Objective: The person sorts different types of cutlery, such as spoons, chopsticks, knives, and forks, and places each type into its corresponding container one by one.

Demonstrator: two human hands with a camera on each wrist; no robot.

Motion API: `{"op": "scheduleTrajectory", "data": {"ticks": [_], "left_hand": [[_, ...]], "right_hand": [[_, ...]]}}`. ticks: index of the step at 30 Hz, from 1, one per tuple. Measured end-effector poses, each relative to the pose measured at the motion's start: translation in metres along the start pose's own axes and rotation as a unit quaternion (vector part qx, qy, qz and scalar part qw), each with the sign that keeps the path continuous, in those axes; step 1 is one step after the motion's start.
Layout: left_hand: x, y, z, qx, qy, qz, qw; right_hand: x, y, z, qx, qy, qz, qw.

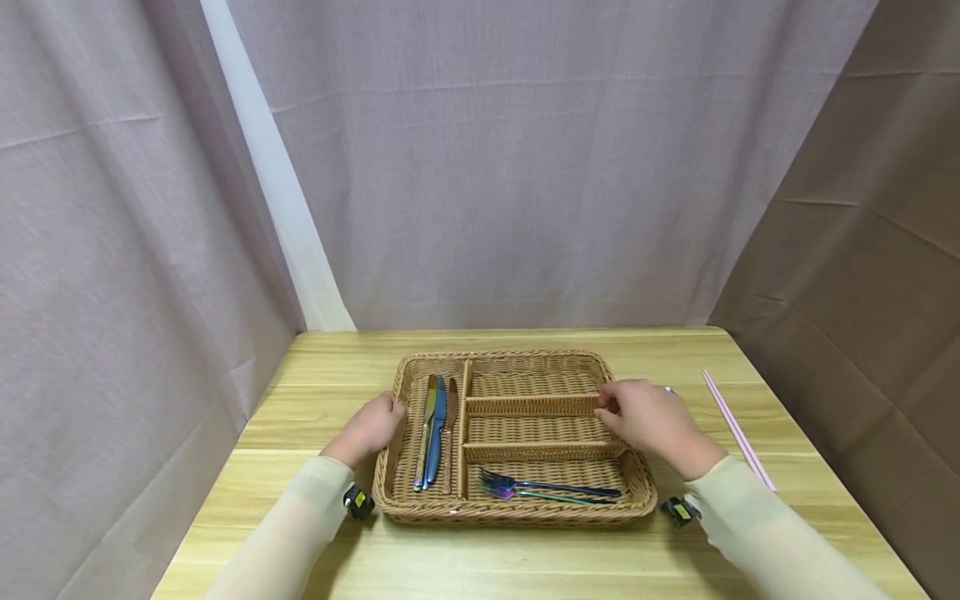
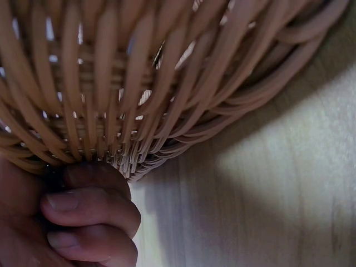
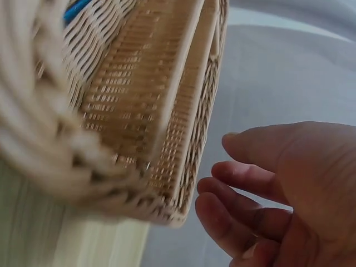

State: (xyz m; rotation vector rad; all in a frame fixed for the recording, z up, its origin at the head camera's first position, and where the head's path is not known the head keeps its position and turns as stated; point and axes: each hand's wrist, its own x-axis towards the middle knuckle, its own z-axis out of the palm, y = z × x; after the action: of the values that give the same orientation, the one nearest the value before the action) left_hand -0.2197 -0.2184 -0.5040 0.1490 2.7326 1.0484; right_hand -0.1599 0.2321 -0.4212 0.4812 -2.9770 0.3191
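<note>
- Three table knives (image 1: 437,433), in wicker cutlery tray (image 1: 517,514)
- Left hand (image 1: 377,427): grip grasping tray's side
- Right hand (image 1: 651,417): grip released, near tray
- Pink chopsticks (image 1: 738,430), on worktop (image 1: 315,375)

Saw a mauve-grey curtain (image 1: 525,167) across the top, a white strip (image 1: 277,179) slanting down the upper left and brown cloth (image 1: 862,250) at the far right. Noted a wooden table (image 1: 487,568) below, pink chopsticks (image 1: 738,430) at lower right.
</note>
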Motion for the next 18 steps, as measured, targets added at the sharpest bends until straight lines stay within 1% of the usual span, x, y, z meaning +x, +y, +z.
{"op": "scheduleTrajectory", "data": {"ticks": [7,10,11,14,17,18], "left_hand": [[0.0,-0.001,0.0,0.009,0.001,0.0,1.0],[0.002,-0.002,0.001,0.005,0.0,-0.002,1.0],[0.008,-0.01,0.003,0.006,0.001,-0.002,1.0],[0.008,-0.01,0.004,-0.001,0.002,-0.003,1.0],[0.008,-0.01,0.004,0.0,0.005,0.001,1.0],[0.002,-0.004,0.002,-0.001,0.005,0.001,1.0]], "right_hand": [[0.0,0.021,0.0,0.015,-0.003,0.045,0.999],[0.0,0.032,0.0,0.015,0.0,0.055,0.998],[0.0,0.037,0.0,0.014,0.003,0.058,0.998],[-0.001,0.051,0.0,0.013,0.0,0.065,0.998],[-0.003,0.065,0.0,0.016,-0.013,0.082,0.996],[-0.004,0.069,0.0,0.016,-0.019,0.09,0.996]]}}
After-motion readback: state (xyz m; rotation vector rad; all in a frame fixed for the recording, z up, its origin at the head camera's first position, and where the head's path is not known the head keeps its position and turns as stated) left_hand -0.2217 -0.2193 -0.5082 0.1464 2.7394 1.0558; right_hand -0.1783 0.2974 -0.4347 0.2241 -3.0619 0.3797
